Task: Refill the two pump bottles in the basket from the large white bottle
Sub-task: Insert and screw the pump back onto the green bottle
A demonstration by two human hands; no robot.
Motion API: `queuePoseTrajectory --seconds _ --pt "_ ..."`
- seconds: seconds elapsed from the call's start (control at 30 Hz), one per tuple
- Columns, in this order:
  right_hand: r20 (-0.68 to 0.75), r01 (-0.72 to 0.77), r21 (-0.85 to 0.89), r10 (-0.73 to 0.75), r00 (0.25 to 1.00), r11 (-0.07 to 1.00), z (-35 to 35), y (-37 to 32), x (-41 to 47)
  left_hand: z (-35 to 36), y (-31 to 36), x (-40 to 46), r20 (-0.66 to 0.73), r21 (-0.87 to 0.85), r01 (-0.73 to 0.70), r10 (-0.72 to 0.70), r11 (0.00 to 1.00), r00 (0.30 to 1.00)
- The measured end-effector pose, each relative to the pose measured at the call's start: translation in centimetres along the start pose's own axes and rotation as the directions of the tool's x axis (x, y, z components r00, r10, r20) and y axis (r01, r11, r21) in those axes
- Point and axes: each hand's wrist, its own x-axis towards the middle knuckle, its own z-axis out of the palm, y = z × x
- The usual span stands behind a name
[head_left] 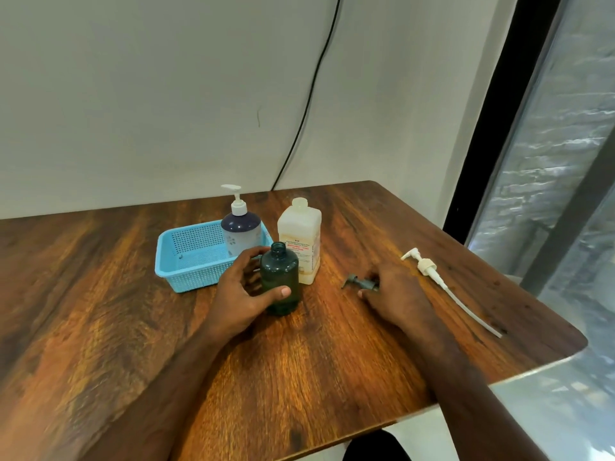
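The left hand (244, 287) gripped the green bottle (279, 281), uncapped and upright on the table (100, 294), just in front of the white bottle (299, 239), also uncapped. The right hand (392, 294) lay over the dark pump (361, 283); whether it grasped it could not be told. A white pump (432, 274) lay near the table's right edge. The basket (193, 257) held one pump bottle (240, 231) in its right end. Bare wood stretched toward the near edge.
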Motion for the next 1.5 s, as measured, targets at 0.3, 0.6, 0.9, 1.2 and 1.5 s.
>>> queuePoseTrajectory --seconds 0.3,0.6,0.9,1.2,1.5 --pt "-0.296 0.312 0.664 -0.145 0.944 0.680 -2.0 -6.5 -0.5 -0.1 0.4 -0.1 -0.106 0.033 -0.026 0.030 0.999 0.994" --pt "-0.456 0.455 0.871 -0.038 0.889 0.186 -1.5 -13.6 3.4 -1.2 -0.2 0.3 -0.169 0.066 -0.043 0.054 0.997 0.984" --pt "-0.477 0.484 0.869 0.086 0.875 -0.103 -0.6 -14.6 5.0 -1.9 -0.8 0.8 -0.180 0.066 -0.021 0.032 0.998 0.983" --pt "-0.452 0.458 0.888 -0.099 0.886 0.039 1.4 -14.8 3.8 -2.0 -1.5 1.3 -0.177 0.096 -0.059 0.075 0.994 0.981" --pt "-0.374 0.498 0.783 -0.358 0.855 0.372 3.2 -14.0 3.2 -2.2 -1.1 0.9 -0.193 0.126 -0.090 0.113 0.988 0.975"
